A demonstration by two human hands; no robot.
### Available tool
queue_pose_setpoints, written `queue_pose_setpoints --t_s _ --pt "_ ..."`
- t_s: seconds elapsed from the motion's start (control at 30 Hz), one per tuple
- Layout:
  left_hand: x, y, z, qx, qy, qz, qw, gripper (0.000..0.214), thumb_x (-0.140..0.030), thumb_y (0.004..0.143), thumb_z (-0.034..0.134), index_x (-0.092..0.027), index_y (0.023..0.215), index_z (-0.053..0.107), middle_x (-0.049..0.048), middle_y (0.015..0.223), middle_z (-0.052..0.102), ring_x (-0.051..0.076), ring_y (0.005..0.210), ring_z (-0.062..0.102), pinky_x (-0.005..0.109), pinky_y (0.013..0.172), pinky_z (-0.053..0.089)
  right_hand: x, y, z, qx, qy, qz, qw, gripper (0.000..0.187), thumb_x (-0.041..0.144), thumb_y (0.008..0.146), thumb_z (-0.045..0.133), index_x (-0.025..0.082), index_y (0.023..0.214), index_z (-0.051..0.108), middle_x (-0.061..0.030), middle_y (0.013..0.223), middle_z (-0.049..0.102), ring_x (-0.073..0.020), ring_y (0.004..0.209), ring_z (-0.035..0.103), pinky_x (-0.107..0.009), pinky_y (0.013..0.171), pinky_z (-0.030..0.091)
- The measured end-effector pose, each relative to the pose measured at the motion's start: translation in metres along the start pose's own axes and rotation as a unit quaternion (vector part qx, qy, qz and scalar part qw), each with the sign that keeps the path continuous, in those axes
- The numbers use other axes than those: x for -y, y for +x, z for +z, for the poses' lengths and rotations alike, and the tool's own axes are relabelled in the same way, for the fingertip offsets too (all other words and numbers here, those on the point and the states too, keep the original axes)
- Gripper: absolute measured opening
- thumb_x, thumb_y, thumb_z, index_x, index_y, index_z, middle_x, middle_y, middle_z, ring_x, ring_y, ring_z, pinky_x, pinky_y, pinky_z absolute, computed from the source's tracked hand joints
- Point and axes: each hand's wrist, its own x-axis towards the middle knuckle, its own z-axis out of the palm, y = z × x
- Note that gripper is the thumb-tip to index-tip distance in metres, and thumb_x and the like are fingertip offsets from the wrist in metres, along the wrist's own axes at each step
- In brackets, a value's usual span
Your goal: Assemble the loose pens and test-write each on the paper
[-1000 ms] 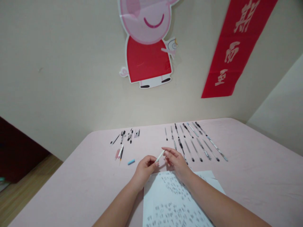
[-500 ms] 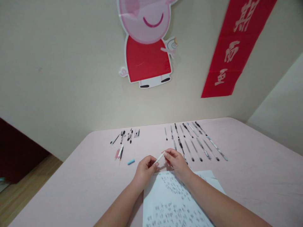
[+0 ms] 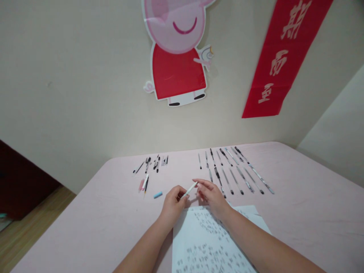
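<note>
My left hand (image 3: 174,203) is closed around the lower end of a slim white pen barrel (image 3: 190,189), which slants up to the right. At its upper end, the thumb and index finger of my right hand (image 3: 211,194) close on the tip, the other fingers curled below. Both hands are just above the far edge of a sheet of handwritten paper (image 3: 196,235), and my right forearm crosses over it. A light blue pen cap (image 3: 157,195) lies on the table to the left of my left hand.
Several pens (image 3: 241,180) lie in two rows at the right. Black caps and small pen parts (image 3: 148,165) are grouped at the far left, with pink and white pieces (image 3: 144,182) nearer. The pink-covered table (image 3: 93,212) meets a wall.
The white barrel has shifted slightly left and down in my left hand. My right index finger has straightened and reaches a little further over the tip.
</note>
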Motion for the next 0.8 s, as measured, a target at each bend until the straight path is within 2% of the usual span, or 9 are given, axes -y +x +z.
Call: queue_pose_setpoints --t_s 0.17,0.23,0.3,0.37,0.47,0.57,0.7,0.8 --pt "-0.0001 0.0004 -0.0003 -0.007 -0.019 -0.006 1.000 0.011 -0.027 0.068 0.062 -0.018 0.066 0.056 -0.0046 0.053 0.051 0.011 0.049 0.046 0.022 0.050 0.034 -0.0003 0.0012 0.0004 -0.020 -0.037 -0.016 0.999 0.030 0.046 0.065 0.073 0.017 0.070 0.068 0.0040 0.050 0.050 -0.0083 0.045 0.039 -0.022 0.045 0.027" --pt "-0.0013 0.0003 -0.0002 -0.011 -0.028 -0.011 0.999 0.014 -0.030 0.067 0.065 -0.018 0.066 0.057 -0.0046 0.053 0.051 0.011 0.049 0.047 0.022 0.049 0.034 0.0003 0.0009 0.0013 -0.022 -0.038 -0.016 0.999 0.029 0.045 0.064 0.074 0.017 0.066 0.065 0.0049 0.048 0.048 -0.0081 0.045 0.038 -0.022 0.045 0.026" --pt "-0.0026 0.0002 0.0001 -0.012 -0.035 -0.017 0.999 0.016 -0.032 0.066 0.066 -0.018 0.065 0.057 -0.0048 0.052 0.050 0.011 0.049 0.047 0.022 0.049 0.034 0.0014 0.0000 0.0022 -0.024 -0.025 -0.009 0.999 0.029 0.044 0.063 0.074 0.017 0.072 0.067 0.0051 0.049 0.048 -0.0083 0.045 0.039 -0.022 0.045 0.027" --pt "-0.0036 0.0001 0.0004 -0.011 -0.042 -0.018 0.999 0.016 -0.032 0.066 0.065 -0.018 0.065 0.056 -0.0051 0.051 0.050 0.011 0.049 0.047 0.021 0.049 0.034 0.0025 -0.0013 0.0029 -0.028 -0.005 0.001 1.000 0.034 0.042 0.063 0.074 0.019 0.087 0.069 0.0039 0.055 0.053 -0.0088 0.048 0.042 -0.021 0.045 0.028" --pt "-0.0043 0.0001 0.0008 -0.006 -0.052 -0.018 0.998 0.017 -0.032 0.066 0.065 -0.018 0.065 0.056 -0.0054 0.050 0.049 0.010 0.048 0.045 0.021 0.048 0.033 0.0032 -0.0025 0.0027 -0.003 0.000 0.011 1.000 0.041 0.038 0.065 0.072 0.020 0.102 0.069 0.0019 0.061 0.058 -0.0091 0.049 0.044 -0.021 0.046 0.029" --pt "-0.0035 0.0004 0.0006 -0.014 -0.066 -0.026 0.997 0.020 -0.035 0.065 0.067 -0.018 0.065 0.056 -0.0054 0.050 0.048 0.010 0.047 0.045 0.021 0.047 0.032 0.0021 -0.0017 0.0015 0.010 -0.004 0.011 1.000 0.031 0.035 0.065 0.070 0.018 0.091 0.072 0.0014 0.057 0.057 -0.0091 0.048 0.043 -0.022 0.047 0.030" --pt "-0.0012 0.0007 0.0000 -0.030 -0.074 -0.027 0.996 0.021 -0.035 0.065 0.067 -0.018 0.066 0.056 -0.0053 0.051 0.049 0.010 0.048 0.046 0.021 0.047 0.033 -0.0005 0.0010 0.0000 -0.031 0.009 -0.002 0.999 0.020 0.036 0.065 0.068 0.018 0.073 0.071 0.0013 0.054 0.056 -0.0098 0.048 0.044 -0.022 0.047 0.031" --pt "-0.0010 0.0002 0.0004 -0.025 -0.072 -0.027 0.997 0.021 -0.035 0.066 0.068 -0.018 0.066 0.056 -0.0053 0.051 0.049 0.010 0.048 0.046 0.021 0.048 0.033 0.0002 0.0003 0.0009 -0.037 0.021 0.011 0.999 0.026 0.034 0.064 0.068 0.019 0.085 0.072 -0.0002 0.062 0.061 -0.0093 0.048 0.044 -0.021 0.046 0.030"
